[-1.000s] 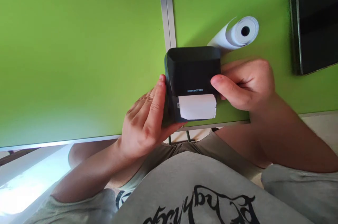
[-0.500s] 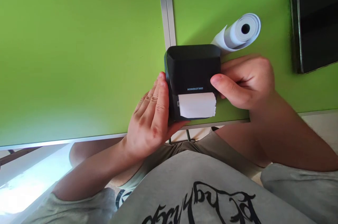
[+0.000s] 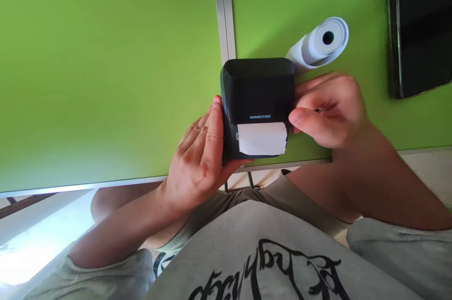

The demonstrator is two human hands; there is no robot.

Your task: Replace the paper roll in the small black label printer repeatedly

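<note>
NIIMBOT printer [image 3: 259,90], frame centre, hides part of paper roll [image 3: 337,41]. Left hand [image 3: 196,161] clamps its left side; right hand [image 3: 330,114] at right edge, can't tell if gripping. Printer's long axis runs up-down, paper strip [image 3: 262,139] pointing frame-bottom.

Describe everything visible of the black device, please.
The black device is boxy with rounded corners, apparently matte plastic, its closed-looking top lettered NIIMBOT. White paper with a ragged right edge protrudes below the lettering. It is over the green table near its front edge, held between the left hand and the right hand. Its underside is hidden.
</note>
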